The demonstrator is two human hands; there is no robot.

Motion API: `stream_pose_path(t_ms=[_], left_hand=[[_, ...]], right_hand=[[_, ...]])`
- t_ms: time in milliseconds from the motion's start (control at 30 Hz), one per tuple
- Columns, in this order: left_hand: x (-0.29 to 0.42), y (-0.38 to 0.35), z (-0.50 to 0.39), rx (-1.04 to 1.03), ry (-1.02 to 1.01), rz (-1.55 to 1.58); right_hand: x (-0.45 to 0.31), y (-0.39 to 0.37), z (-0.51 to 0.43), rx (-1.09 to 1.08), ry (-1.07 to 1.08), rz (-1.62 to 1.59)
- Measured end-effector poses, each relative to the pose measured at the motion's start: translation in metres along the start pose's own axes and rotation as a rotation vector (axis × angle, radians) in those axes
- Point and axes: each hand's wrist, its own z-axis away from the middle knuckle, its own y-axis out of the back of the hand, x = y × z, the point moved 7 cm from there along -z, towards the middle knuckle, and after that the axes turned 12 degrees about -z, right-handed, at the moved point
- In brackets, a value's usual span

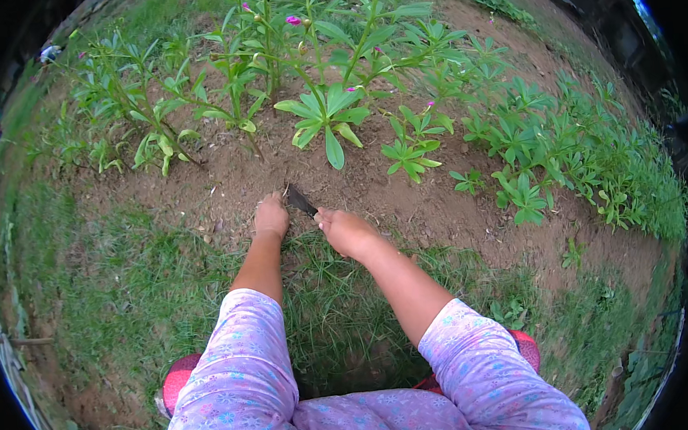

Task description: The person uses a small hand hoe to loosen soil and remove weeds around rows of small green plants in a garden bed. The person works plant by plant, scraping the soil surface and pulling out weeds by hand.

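My right hand (345,231) is closed around the handle of a dark, flat-bladed hand tool (300,200). Its blade points up and left, with the tip at the bare soil (342,185). Just left of the blade, my left hand (272,214) is down at the ground where soil meets grass; its fingertips are by the blade's tip. Whether those fingers pinch anything is too small to tell. Beyond both hands stand leafy green plants with a few magenta flowers (293,20).
Grass (338,310) grows between me and the soil bed. A low leafy seedling (467,181) and denser plants (576,141) are at the right. Thin sticks (24,341) lie at the left rim. Buildings or dark structures show at the upper right.
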Motion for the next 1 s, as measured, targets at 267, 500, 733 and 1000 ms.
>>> stream_pose_path(t_ms=[267, 500, 733, 1000], left_hand=[[-0.005, 0.023, -0.016, 0.166, 0.069, 0.047], [0.054, 0.026, -0.047, -0.019, -0.112, -0.14], [0.054, 0.008, -0.059, -0.044, -0.084, -0.005], [0.083, 0.028, -0.057, 0.084, -0.144, 0.182]], right_hand=[[-0.038, 0.062, 0.029, 0.102, 0.121, 0.207], [-0.001, 0.026, 0.013, 0.192, -0.053, 0.145], [0.001, 0.013, 0.005, 0.162, -0.011, 0.121], [-0.001, 0.016, 0.006, 0.15, 0.006, 0.115]])
